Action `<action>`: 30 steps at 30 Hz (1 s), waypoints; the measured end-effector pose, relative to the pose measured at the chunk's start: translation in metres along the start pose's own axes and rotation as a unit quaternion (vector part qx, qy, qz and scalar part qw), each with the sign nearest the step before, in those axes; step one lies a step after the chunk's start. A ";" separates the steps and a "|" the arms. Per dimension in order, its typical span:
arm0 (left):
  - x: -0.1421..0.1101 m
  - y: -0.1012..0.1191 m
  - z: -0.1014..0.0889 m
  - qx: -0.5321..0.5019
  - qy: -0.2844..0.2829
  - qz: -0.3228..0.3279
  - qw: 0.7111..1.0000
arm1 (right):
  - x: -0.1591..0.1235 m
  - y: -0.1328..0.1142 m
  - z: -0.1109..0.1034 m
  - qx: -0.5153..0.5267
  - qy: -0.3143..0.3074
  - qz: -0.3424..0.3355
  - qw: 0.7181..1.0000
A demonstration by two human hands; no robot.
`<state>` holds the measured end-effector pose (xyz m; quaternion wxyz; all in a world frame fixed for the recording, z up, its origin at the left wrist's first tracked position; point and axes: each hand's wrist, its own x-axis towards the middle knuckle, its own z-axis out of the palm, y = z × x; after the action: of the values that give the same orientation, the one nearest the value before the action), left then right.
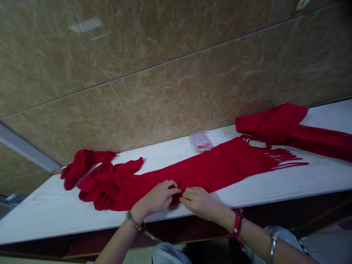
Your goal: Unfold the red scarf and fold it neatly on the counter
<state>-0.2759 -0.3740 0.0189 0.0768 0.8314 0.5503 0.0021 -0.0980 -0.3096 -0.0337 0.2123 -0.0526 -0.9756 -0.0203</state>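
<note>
A long red scarf (pixel 212 167) lies stretched along the white table, its right end fringed and its left part bunched in loose folds. At the scarf's near edge, around the middle, my left hand (pixel 159 196) is closed with its fingertips pinching the cloth. Just to its right my right hand (pixel 200 202) also pinches the edge, with the fingertips of both hands almost meeting. The small bit of cloth between the fingers is partly hidden. Bracelets circle both wrists.
A second red scarf (pixel 279 124) with a fringe lies folded at the right. More bunched red fabric (pixel 79 166) sits at the far left. A small pale, blurred-out item (pixel 201 142) rests by the brown tiled wall (pixel 175 101). The white table (pixel 46 213) is narrow, its front edge close to my knees.
</note>
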 end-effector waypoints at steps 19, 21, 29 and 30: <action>0.022 -0.035 0.004 0.154 0.021 -0.327 0.932 | 0.001 -0.001 -0.003 0.012 0.004 0.012 1.000; 0.021 -0.032 0.004 0.168 0.041 -0.336 0.926 | 0.001 -0.001 -0.002 0.013 0.004 0.016 1.000; 0.019 -0.025 0.013 0.133 0.040 -0.168 0.976 | 0.001 -0.001 -0.001 0.010 0.004 0.018 1.000; 0.018 -0.031 0.012 0.155 0.041 -0.226 0.961 | 0.001 -0.002 -0.002 0.012 0.002 0.019 1.000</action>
<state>-0.2961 -0.3469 0.0012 -0.0767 0.6864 0.7201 -0.0662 -0.0982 -0.3112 -0.0317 0.2149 -0.0684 -0.9742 -0.0046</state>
